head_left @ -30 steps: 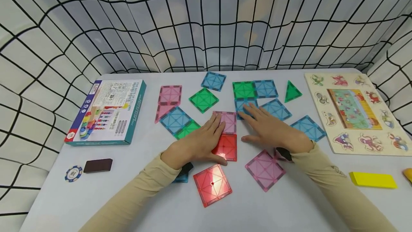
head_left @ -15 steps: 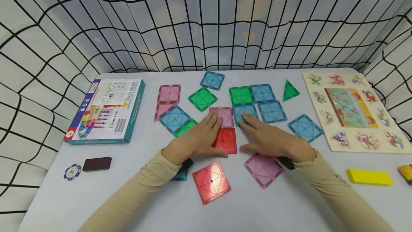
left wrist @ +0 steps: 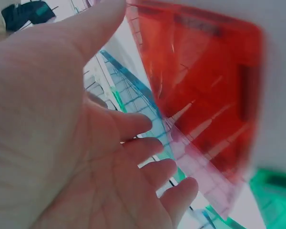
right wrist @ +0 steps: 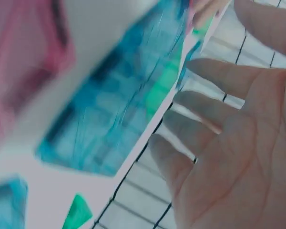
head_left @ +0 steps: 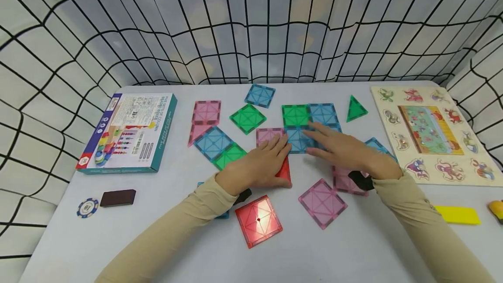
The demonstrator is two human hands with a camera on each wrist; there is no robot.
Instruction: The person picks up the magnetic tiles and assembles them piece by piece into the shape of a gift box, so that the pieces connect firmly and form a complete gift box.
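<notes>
My left hand (head_left: 261,163) lies with extended fingers over a pink square magnetic tile (head_left: 268,134) and a red square tile (head_left: 285,170), partly covering both. The left wrist view shows the red tile (left wrist: 195,81) beyond the thumb. With fingers spread, my right hand (head_left: 347,150) touches the right side of a two-by-two block: a green tile (head_left: 295,115), a blue tile (head_left: 323,115), another blue tile (head_left: 298,139), and a fourth blue one mostly hidden under the hand. The pink tile sits against the block's left side. Neither hand grips anything.
Nearer me lie a loose red tile (head_left: 259,222) and a pink tile (head_left: 323,203). Other coloured tiles, including a green triangle (head_left: 356,109), lie around. A boxed game (head_left: 129,134) stands left, an animal puzzle board (head_left: 436,134) right. Black netting (head_left: 267,25) encloses the table.
The tilted blue tile under my right hand has turned square with the block, and the block and pink tile have come together. Both hands have shifted right, uncovering another pink tile by the right wrist.
</notes>
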